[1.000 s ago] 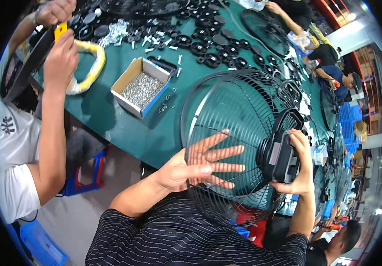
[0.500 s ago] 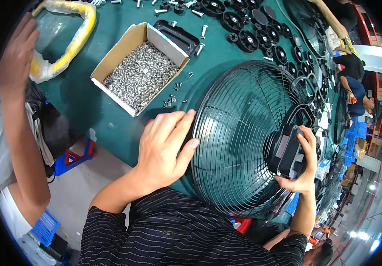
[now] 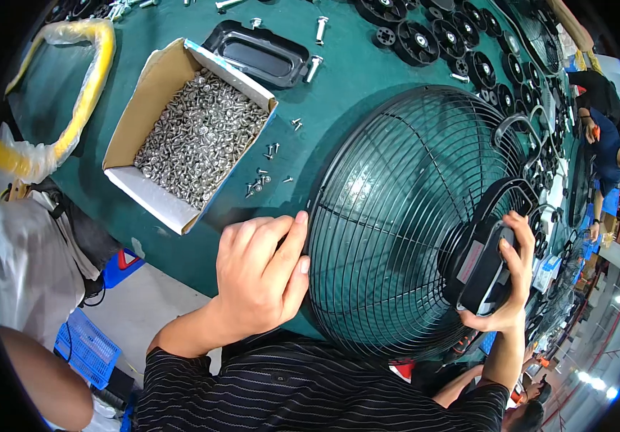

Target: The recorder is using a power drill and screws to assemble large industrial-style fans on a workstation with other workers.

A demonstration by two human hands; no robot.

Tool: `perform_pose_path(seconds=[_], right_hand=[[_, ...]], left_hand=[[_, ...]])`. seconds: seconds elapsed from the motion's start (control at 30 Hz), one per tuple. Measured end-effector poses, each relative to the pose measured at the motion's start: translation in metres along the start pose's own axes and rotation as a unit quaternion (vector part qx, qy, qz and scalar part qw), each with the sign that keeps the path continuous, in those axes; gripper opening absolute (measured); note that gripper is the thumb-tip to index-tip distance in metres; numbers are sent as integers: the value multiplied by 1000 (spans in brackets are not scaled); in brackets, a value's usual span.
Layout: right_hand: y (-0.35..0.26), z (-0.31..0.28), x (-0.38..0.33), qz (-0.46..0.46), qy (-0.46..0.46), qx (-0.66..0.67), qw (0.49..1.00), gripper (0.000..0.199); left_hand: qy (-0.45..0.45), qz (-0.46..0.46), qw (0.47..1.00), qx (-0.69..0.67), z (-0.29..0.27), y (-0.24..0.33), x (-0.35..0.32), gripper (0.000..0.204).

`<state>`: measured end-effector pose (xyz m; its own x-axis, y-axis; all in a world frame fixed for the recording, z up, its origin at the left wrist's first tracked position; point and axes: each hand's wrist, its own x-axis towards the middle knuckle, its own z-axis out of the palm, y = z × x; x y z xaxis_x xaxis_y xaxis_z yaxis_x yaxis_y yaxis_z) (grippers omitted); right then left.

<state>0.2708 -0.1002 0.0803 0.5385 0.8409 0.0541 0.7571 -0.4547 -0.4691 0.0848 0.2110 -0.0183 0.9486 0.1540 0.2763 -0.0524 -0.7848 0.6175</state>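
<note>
– Left hand [image 3: 256, 277] and right hand [image 3: 517, 291] are both at the cage [image 3: 385, 237], aren't they?

– Yes. The right one grips the housing [image 3: 484, 270], its thumb on the near side and its fingers around the far side. The left one is half curled, finger and thumb tips right at the rim; whether they pinch the wire, I can't tell.

– And the cage itself?

– Between the two hands, over the table [image 3: 346, 72], with its hub toward the right one.

– How far along does it look?

– Partly built, I'd judge. The wires already form a full bowl, and the housing already sits at the hub. Whether it is screwed fast doesn't show.

– What isn't fitted?

– Plenty lies loose. Beyond the left hand is a box [image 3: 148, 200] full of screws [image 3: 202, 137], with a few stray screws [image 3: 259, 180] just beside it. Farther out lie a black tray [image 3: 263, 57] and some bolts [image 3: 322, 29]. Black discs [image 3: 416, 43] lie beyond the cage, ahead of both hands.

– Do those belong on this one?

– Can't say; none of them touches either hand.
</note>
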Motion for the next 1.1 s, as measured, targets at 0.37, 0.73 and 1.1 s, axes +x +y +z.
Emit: perform_pose_path(seconds=[0.37,0.73,1.1], right_hand=[[-6,2,-38,67,112,17,991,131],[-31,95,-169,341,491,135,790,50],[-56,117,-190,351,490,216,768,80]], left_hand=[[27,15,1000,5,1,4,0,46],[12,-68,966,-250,10,37,21,52],[13,-144,911,-387,38,32,49,57]])
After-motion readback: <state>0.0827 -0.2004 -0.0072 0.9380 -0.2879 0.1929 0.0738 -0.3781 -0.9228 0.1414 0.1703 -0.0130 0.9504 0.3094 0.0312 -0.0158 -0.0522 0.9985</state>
